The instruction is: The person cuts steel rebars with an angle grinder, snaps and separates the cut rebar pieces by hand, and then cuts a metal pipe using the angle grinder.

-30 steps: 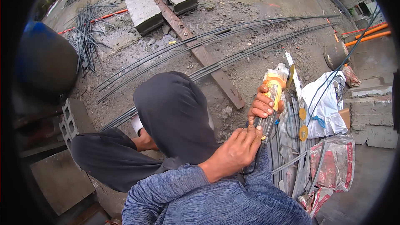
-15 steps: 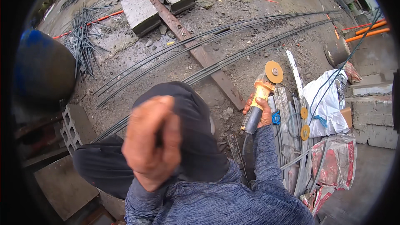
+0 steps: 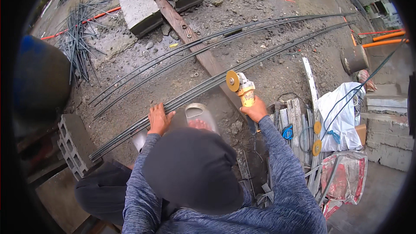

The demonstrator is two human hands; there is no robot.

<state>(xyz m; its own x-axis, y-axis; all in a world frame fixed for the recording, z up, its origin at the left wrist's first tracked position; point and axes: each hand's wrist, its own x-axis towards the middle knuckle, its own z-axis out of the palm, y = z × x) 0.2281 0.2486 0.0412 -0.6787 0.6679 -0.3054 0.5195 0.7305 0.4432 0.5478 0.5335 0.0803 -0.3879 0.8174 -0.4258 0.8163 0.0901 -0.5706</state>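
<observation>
My left hand (image 3: 160, 119) is on a bundle of thin steel bars (image 3: 195, 90), its fingers over the bars and thumb to the side. Right of it, my right hand (image 3: 256, 109) grips a yellow angle grinder (image 3: 247, 97) by its body. The grinder's tan cutting disc (image 3: 232, 81) faces left, close to the bars; whether it touches them I cannot tell. Between my arms rises a knee in dark trousers (image 3: 193, 169), with a sandalled foot (image 3: 200, 117) just beyond it, near the bundle.
A wooden plank (image 3: 206, 58) lies under the bars, near two concrete blocks (image 3: 139, 11). Cut rods (image 3: 81, 39) are piled far left beside a dark drum (image 3: 43, 73). A hollow block (image 3: 74, 143) stands left. Right are wood strips (image 3: 297, 125), spare discs (image 3: 316, 147) and a white sack (image 3: 340, 117).
My left hand has come down from in front of me onto the bars. My right hand has brought the grinder left toward the bundle, its disc now on the left. The knee has moved back toward me.
</observation>
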